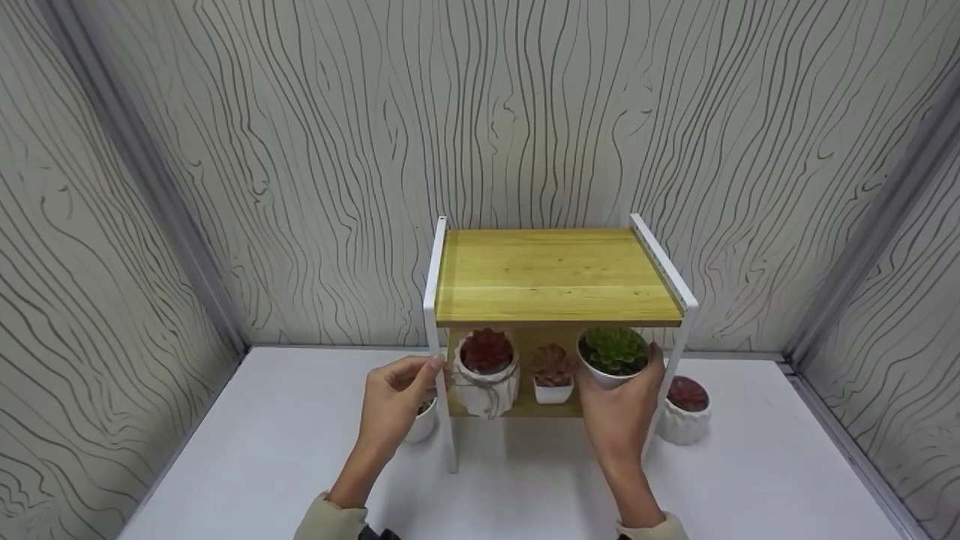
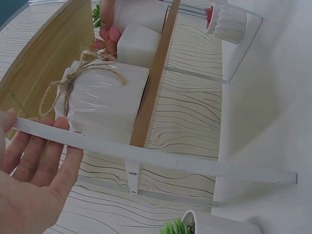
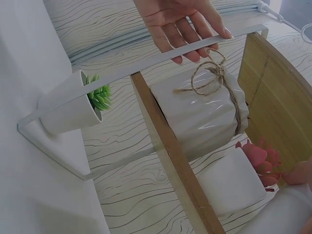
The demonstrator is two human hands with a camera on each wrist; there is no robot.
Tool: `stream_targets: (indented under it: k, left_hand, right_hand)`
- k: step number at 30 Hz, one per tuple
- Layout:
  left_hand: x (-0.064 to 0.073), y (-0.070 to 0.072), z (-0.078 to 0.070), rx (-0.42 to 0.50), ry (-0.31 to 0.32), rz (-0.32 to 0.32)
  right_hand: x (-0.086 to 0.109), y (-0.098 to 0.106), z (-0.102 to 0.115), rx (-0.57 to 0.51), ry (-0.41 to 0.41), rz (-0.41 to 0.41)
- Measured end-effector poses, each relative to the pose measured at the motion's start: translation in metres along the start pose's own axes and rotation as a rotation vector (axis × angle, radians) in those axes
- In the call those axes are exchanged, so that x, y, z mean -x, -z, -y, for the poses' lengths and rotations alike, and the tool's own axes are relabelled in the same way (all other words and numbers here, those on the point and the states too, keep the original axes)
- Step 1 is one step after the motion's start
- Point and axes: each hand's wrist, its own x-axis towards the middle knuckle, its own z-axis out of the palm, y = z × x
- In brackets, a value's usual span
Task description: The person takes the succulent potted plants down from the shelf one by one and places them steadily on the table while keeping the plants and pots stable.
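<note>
My left hand (image 1: 388,405) pinches the white left front post (image 2: 170,160) of a small two-tier shelf, thumb on one side and fingers on the other. My right hand (image 1: 621,412) grips a potted green succulent (image 1: 613,356) in a white pot, at the right end of the lower tier. Left on that tier stands a white pot with twine and a dark red succulent (image 1: 486,386). Between them is a small square white pot with a reddish succulent (image 1: 553,391). The fingers partly cover the green succulent's pot.
The wooden top board (image 1: 555,274) spans above the lower tier. On the white table (image 1: 292,442), a white pot with a green plant (image 3: 73,105) stands left of the shelf. A ribbed white pot with a red succulent (image 1: 684,420) stands on the right. Patterned panels (image 1: 337,150) enclose the table.
</note>
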Motion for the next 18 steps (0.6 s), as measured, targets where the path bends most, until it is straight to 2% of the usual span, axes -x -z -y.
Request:
stream_targets:
  k: [18]
  left_hand:
    - [0.000,0.001,0.001,0.020,0.014,-0.006]
  right_hand:
    - [0.012,0.005,0.010,0.023,-0.027,0.017]
